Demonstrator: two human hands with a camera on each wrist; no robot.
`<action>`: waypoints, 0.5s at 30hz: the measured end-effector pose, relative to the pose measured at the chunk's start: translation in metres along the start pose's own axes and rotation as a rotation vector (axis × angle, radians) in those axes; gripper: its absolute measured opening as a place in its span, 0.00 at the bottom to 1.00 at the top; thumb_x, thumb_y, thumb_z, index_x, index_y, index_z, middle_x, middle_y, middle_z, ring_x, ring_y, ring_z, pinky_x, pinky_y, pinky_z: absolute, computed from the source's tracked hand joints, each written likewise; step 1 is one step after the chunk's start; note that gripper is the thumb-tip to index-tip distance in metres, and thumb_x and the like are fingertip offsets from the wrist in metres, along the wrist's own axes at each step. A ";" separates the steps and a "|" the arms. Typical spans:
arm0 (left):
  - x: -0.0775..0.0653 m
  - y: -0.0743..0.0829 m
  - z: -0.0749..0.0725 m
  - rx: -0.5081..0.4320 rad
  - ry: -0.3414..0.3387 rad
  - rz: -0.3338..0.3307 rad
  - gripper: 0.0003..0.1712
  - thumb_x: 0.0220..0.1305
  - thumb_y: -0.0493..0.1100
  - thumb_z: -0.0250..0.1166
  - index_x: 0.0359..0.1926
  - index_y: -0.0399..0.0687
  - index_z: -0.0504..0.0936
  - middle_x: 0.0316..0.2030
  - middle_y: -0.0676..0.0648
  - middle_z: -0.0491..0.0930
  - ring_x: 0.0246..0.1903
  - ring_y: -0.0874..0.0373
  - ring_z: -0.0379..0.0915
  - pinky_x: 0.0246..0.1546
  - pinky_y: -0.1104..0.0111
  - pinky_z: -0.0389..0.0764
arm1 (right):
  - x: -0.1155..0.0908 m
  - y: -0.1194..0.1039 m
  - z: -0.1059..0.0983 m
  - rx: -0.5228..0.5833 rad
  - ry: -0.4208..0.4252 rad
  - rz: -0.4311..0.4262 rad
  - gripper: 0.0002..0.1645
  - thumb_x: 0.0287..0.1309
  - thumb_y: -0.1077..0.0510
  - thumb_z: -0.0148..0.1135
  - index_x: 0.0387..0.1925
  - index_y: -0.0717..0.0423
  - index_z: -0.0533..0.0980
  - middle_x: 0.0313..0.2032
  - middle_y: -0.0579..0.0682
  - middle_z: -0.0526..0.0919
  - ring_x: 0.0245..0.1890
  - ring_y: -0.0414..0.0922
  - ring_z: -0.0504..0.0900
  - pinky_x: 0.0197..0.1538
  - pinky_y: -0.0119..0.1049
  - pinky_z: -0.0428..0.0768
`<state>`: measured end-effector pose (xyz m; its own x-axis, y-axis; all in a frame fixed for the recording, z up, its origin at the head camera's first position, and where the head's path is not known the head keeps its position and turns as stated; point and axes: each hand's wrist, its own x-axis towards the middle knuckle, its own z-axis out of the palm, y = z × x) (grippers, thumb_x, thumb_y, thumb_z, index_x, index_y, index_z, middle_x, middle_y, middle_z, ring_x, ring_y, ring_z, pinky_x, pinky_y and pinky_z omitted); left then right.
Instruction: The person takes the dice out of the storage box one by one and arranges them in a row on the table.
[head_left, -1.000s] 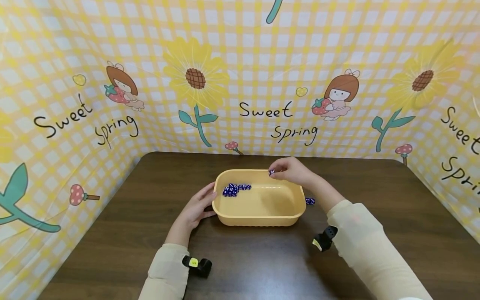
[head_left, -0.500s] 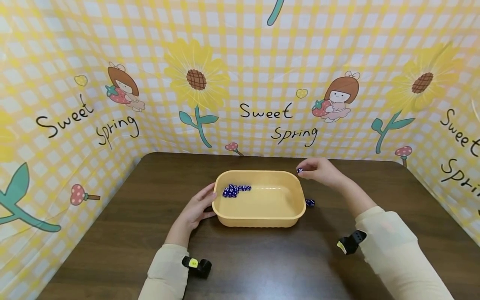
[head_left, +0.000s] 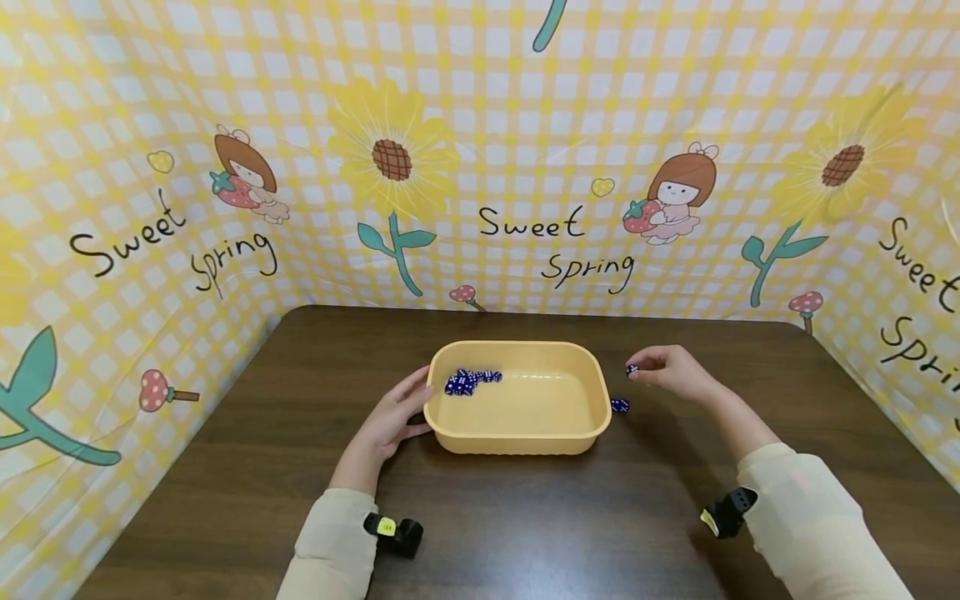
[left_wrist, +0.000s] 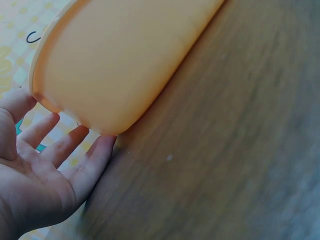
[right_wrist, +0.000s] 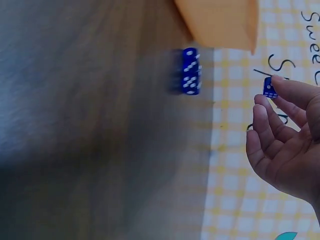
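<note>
A blue die with white dots (head_left: 632, 370) is pinched between the thumb and fingertips of my right hand (head_left: 671, 372), above the table right of the yellow tub (head_left: 517, 445). In the right wrist view the same die (right_wrist: 270, 87) shows at the fingertips. A short row of blue dice (head_left: 620, 406) lies on the table against the tub's right side. My left hand (head_left: 393, 417) holds the tub's left end, thumb at the rim and fingers against the outer wall. Several blue dice (head_left: 461, 383) lie clustered inside the tub at its left.
A dark wooden table (head_left: 510, 525) carries everything. Behind it and at both sides hangs a yellow checked cloth (head_left: 525, 125) with printed flowers and lettering. Each sleeve bears a black wrist camera, the left one (head_left: 401, 535) and the right one (head_left: 727, 512).
My right hand has moved from over the tub's back right rim to the right, then lower and nearer, with the die still pinched. The left hand and tub stay put.
</note>
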<state>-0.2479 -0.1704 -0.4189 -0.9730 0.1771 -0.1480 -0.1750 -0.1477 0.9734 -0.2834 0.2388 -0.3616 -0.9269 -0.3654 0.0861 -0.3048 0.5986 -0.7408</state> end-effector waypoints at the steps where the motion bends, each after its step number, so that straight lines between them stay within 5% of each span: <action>1: 0.000 0.000 0.000 0.002 0.000 -0.001 0.30 0.61 0.43 0.53 0.63 0.52 0.56 0.59 0.41 0.57 0.52 0.44 0.60 0.40 0.53 0.70 | -0.001 0.003 0.001 -0.001 0.000 -0.002 0.13 0.50 0.63 0.59 0.36 0.69 0.74 0.28 0.53 0.77 0.28 0.48 0.74 0.30 0.41 0.74; 15: 0.000 -0.001 -0.001 0.003 0.002 -0.003 0.31 0.60 0.44 0.55 0.63 0.52 0.56 0.59 0.41 0.57 0.52 0.44 0.60 0.41 0.54 0.70 | -0.015 0.027 0.018 -0.012 -0.029 0.023 0.11 0.47 0.66 0.59 0.33 0.71 0.74 0.22 0.51 0.76 0.21 0.43 0.72 0.24 0.35 0.72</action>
<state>-0.2478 -0.1708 -0.4195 -0.9726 0.1761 -0.1515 -0.1778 -0.1445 0.9734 -0.2740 0.2475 -0.3955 -0.9269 -0.3721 0.0498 -0.2866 0.6157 -0.7340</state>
